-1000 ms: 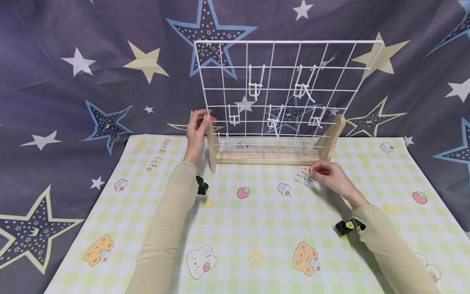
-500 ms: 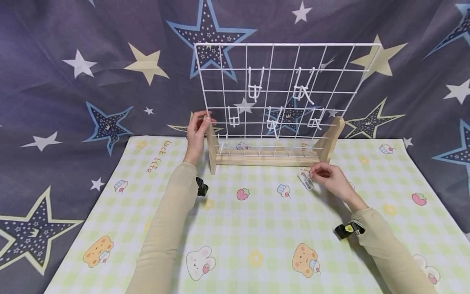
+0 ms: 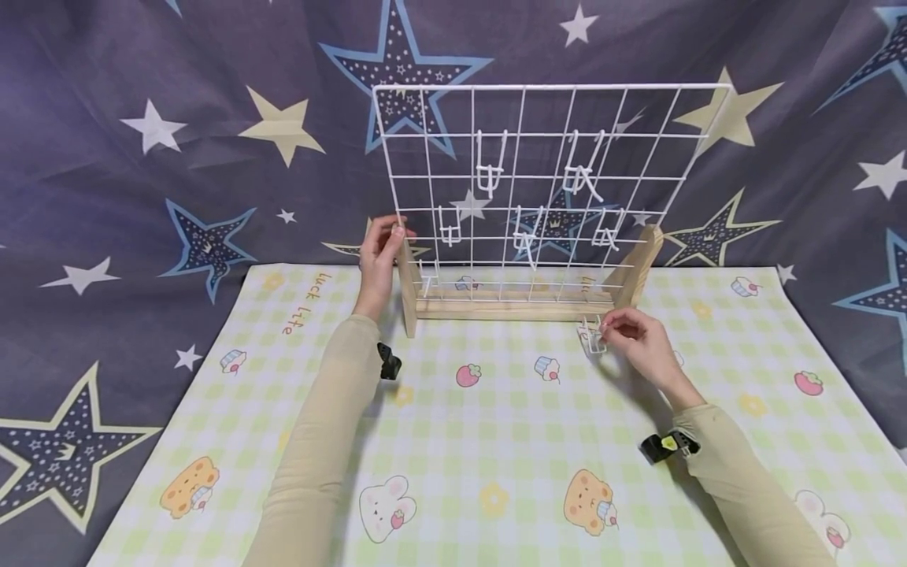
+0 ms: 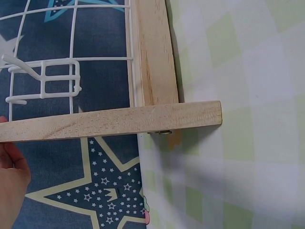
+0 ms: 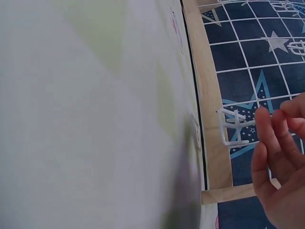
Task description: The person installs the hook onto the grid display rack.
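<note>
A white wire grid panel (image 3: 524,87) stands upright in a wooden base (image 3: 510,310). My left hand (image 3: 378,260) grips the panel's left edge at the top of the wooden side post (image 3: 409,295); in the left wrist view that post (image 4: 109,121) crosses in front, and only part of the hand (image 4: 12,183) shows. Just in front of the base's right end, my right hand (image 3: 643,346) pinches a small white wire hook (image 3: 597,344) between thumb and fingers. The right wrist view shows this hook (image 5: 224,128) sticking out past the fingertips.
Several similar white hooks hang on the grid, among them an upper one (image 3: 490,177) and one at lower left (image 3: 428,283). A green-checked cloth (image 3: 439,441) covers the table. Behind the grid hangs a dark star-patterned curtain (image 3: 212,142).
The hook in my right hand has turned from a slanted position to more upright, while that hand has barely shifted. My left hand keeps its grip on the stand.
</note>
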Motion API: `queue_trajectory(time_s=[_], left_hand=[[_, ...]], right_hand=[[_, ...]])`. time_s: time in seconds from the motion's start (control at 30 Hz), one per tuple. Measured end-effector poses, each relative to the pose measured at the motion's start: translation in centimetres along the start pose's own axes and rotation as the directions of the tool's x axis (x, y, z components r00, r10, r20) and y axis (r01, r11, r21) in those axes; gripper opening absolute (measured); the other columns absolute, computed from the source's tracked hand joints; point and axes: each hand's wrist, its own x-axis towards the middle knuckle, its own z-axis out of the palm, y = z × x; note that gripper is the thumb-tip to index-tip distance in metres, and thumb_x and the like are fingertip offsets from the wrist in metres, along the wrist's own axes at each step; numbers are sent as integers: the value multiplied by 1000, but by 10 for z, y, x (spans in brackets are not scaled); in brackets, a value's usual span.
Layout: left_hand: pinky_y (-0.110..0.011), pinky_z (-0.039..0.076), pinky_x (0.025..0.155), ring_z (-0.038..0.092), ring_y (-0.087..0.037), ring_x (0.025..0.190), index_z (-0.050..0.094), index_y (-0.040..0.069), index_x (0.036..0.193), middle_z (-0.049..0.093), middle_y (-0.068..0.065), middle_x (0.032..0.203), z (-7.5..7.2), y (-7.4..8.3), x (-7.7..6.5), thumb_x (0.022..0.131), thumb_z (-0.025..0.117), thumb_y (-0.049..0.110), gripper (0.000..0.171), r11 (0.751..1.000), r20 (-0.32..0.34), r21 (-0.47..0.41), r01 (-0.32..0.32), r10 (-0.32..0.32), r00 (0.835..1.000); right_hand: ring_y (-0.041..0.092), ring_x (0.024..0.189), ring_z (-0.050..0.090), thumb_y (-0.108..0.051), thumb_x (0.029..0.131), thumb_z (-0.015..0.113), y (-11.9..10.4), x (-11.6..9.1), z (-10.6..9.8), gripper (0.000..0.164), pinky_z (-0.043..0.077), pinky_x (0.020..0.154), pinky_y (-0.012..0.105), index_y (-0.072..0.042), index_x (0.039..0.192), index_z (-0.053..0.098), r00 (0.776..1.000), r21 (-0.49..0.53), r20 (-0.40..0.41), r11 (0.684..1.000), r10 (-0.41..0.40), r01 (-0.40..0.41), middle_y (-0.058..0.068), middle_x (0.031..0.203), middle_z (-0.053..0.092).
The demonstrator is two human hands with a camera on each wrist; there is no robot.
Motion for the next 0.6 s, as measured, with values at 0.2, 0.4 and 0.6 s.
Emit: queue_trajectory(time_s=[0.2, 0.4, 0.6], left_hand=[[-32, 50, 81, 58, -39, 97, 51, -16, 117, 67, 0, 95, 0, -2, 0, 99, 48, 4, 26, 1000, -9, -11, -6, 6, 1000], [-31, 49, 81, 55, -45, 99, 50, -16, 118, 67, -7, 96, 0, -2, 1, 99, 47, 3, 26, 1000, -5, -14, -8, 8, 1000], [-31, 47, 82, 52, -47, 100, 50, -16, 118, 56, -41, 102, -1, -2, 1, 99, 48, 3, 27, 1000, 5, -16, -19, 19, 1000]], right_hand=[[10, 67, 64, 19, 85, 57, -4, 2, -2, 9, 53, 64, 15, 21, 94, 57, 998, 31, -64, 1000, 1, 1, 38, 83, 58], [9, 66, 65, 14, 88, 57, -11, 6, -5, 9, 49, 57, 13, 20, 95, 57, 985, 65, -165, 997, 48, -38, 29, 80, 63], [8, 63, 66, 12, 88, 57, -16, 11, -7, 10, 50, 58, 14, 19, 94, 56, 964, 71, -259, 996, 65, -48, 18, 75, 67]])
